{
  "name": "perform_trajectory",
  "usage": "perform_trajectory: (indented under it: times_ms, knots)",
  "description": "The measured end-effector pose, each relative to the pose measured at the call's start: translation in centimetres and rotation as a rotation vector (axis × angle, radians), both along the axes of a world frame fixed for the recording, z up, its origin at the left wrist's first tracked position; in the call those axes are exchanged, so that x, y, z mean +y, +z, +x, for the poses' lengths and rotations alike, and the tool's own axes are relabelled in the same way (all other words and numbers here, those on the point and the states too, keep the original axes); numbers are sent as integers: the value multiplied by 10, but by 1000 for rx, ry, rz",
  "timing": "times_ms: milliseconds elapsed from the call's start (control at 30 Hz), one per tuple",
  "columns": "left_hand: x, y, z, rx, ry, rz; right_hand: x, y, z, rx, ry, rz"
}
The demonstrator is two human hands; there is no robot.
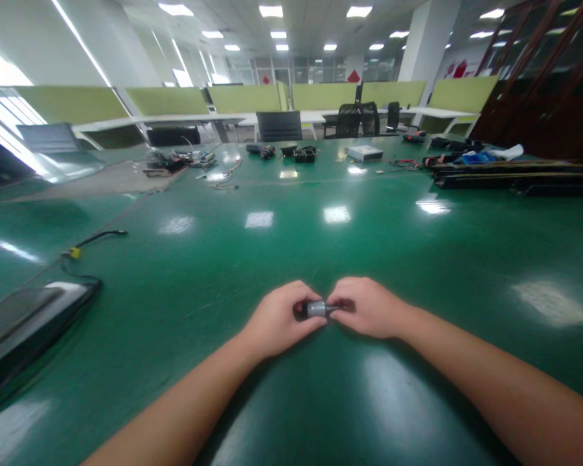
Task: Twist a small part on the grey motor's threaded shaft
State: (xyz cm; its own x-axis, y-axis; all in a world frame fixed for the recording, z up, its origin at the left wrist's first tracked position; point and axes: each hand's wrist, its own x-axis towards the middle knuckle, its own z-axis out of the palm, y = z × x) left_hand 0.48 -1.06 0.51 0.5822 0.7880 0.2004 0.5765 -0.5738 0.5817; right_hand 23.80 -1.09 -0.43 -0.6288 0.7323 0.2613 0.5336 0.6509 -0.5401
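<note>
Close above the green table [272, 259], a small silver-and-black cylinder [315, 309] lies level between my two hands. My left hand [282, 317] grips its body between thumb and fingers, with the dark left end partly hidden in the palm. On the other side, my right hand [369, 307] pinches a thin dark part sticking out of the cylinder's right end. The fingertips of both hands almost meet there. The cylinder is too small to tell its exact kind.
At the left stands a grey-and-black device [34, 317] with a black cable [102, 236] beyond it. Farther back are electronic parts [179, 162], a black tool [261, 151] and a white box [364, 153]. Long dark strips [519, 176] are stacked at the right.
</note>
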Motion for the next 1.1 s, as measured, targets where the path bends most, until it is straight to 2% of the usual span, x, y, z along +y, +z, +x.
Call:
perform_trajectory:
  times_ms: [233,633,1100]
  knots:
    - [1,-1,-2,-15,-23,7,0,-2,0,10,15,23]
    - [1,-3,-3,-19,-19,-3,-1,2,5,-19,-35,-19]
    - [1,-1,-4,-30,-10,-13,2,10,23,-98,-35,-85]
